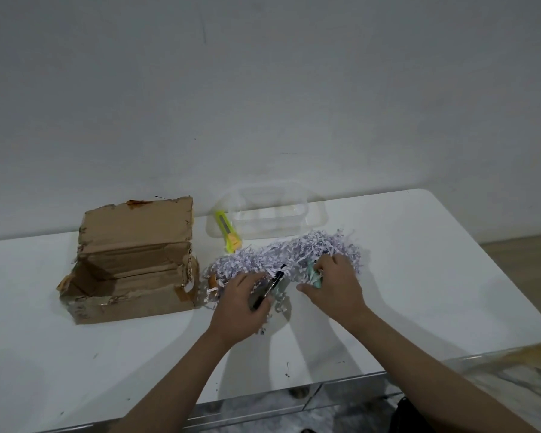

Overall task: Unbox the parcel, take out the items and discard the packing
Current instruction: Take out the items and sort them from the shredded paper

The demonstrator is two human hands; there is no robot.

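Observation:
The torn cardboard parcel box (132, 264) stands open on the left of the white table (419, 276); I see nothing inside it. A heap of white shredded paper packing (294, 257) lies to its right. My left hand (244, 304) rests at the heap's near edge, curled round a black pen-like item (270, 287) along with some shreds. My right hand (334, 285) is pressed into the heap on the right, fingers pinching a small pale green item (313, 275) half buried in the shreds. Something orange (212, 280) pokes out at the heap's left end.
A yellow utility knife (227, 231) lies behind the heap, beside a clear plastic container (272, 214) against the wall. The table's rounded right edge and front edge are close; floor shows beyond them.

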